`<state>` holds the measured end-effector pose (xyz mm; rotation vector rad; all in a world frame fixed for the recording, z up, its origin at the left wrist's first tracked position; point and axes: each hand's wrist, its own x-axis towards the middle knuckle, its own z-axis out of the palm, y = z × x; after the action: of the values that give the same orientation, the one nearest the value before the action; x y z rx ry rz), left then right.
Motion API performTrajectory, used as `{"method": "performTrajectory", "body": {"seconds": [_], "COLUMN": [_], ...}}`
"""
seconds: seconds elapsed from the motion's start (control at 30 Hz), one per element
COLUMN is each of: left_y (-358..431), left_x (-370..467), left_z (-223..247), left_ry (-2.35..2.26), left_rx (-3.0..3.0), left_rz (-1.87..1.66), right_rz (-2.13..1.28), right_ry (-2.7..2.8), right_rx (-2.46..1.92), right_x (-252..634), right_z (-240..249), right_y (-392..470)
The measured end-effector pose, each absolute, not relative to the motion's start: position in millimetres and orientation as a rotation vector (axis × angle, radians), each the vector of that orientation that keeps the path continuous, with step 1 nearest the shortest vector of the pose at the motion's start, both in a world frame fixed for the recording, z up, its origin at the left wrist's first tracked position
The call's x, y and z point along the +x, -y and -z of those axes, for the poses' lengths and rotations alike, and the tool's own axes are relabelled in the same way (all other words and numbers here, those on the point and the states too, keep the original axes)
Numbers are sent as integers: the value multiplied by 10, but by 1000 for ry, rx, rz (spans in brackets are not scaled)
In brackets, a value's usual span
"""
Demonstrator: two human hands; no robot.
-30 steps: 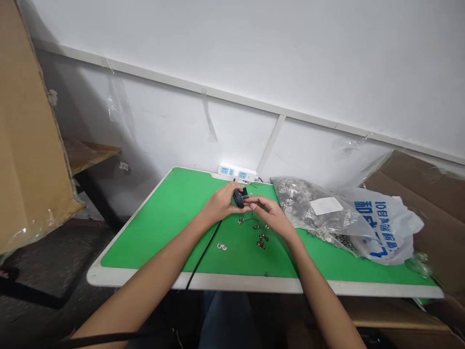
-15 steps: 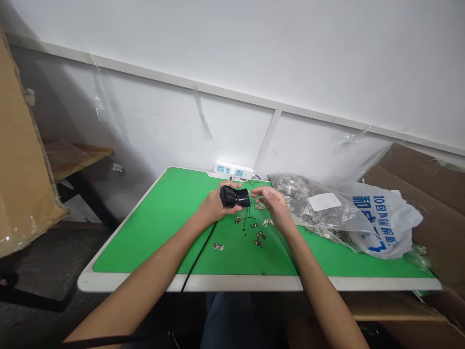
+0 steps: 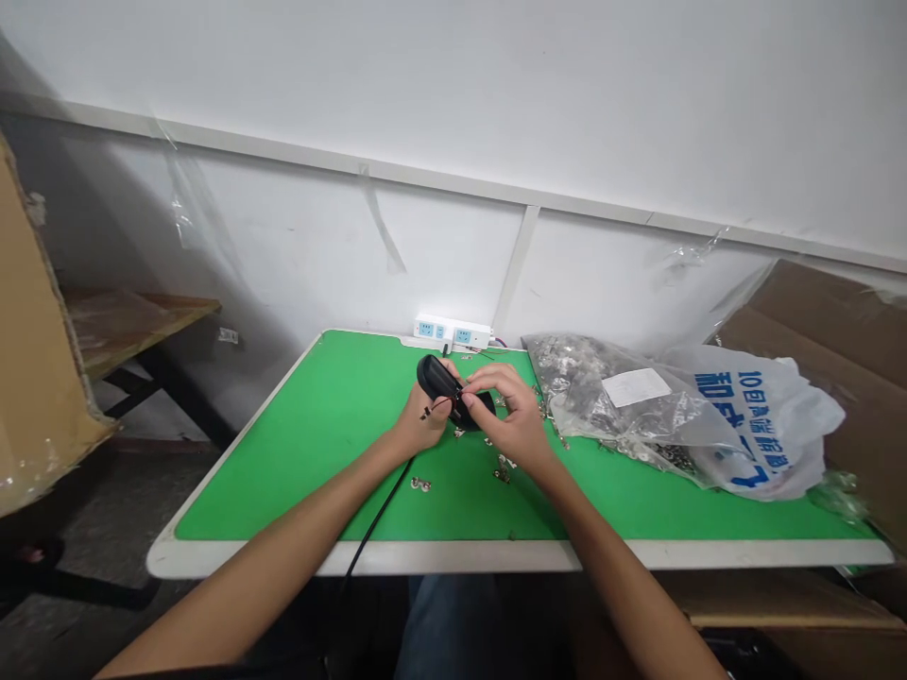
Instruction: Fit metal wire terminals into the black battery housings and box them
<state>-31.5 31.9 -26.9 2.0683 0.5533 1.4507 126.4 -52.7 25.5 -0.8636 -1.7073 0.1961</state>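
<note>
My left hand [image 3: 423,416] is closed around a black plastic housing [image 3: 434,378] and holds it tilted above the green mat. Thin red and black wires [image 3: 440,404] come out of the housing, with a small dark end near my left thumb. My right hand [image 3: 506,406] reaches across from the right, thumb and forefinger brought together against the housing's middle. Whatever sits between those fingertips is too small to make out. Below the hands lie small metal contact pieces [image 3: 503,469], and a pair of them [image 3: 420,484] lies nearer the front edge.
A white power strip [image 3: 453,332] stands at the table's back edge by the wall. Clear plastic bags of metal parts [image 3: 588,378] and a printed white bag [image 3: 765,425] cover the right side. A black cable [image 3: 379,518] runs over the front edge. Cardboard [image 3: 42,378] stands at left.
My right hand has moved left, from beside the housing onto it, and its fingers have closed. The housing has turned in my left hand, and the wires now point left.
</note>
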Motion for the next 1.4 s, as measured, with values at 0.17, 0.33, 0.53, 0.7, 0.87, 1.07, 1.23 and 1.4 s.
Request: {"method": "performTrajectory", "body": {"seconds": [0.17,0.33,0.53,0.7,0.87,1.07,1.23,1.4], "left_y": [-286,-272,-218,-166,-171,-123,-61,-71], "left_x": [-316,-326,-276,-301,-378,-433,-399,-404], "left_z": [270,297,294,185,126,-43,-129,-140], "left_ry": [-575,-615,-372,-415,-570,-709,-555,-554], "left_rx": [2042,2035,1831,1855,2081,2433,2481,2436], "left_rz": [-1490,-1526,-1590,-1541,-1682,-1982,-2162,-2236], "right_rz": [-183,-197,-183,-230,-315,-717,-990,-1012], "right_ry": [1722,1720,1737,1730,1717,1603,1431,1369], "right_rx": [-906,-868,-852,-832,-844,-869,-778,-708], "right_x": [1184,1145,1116,1127,1169,1205,1227,1185], "right_z": [-241,-242,-251,-243,-232,-150,5,90], "right_y": [563,601,630,639,617,551,499,529]}}
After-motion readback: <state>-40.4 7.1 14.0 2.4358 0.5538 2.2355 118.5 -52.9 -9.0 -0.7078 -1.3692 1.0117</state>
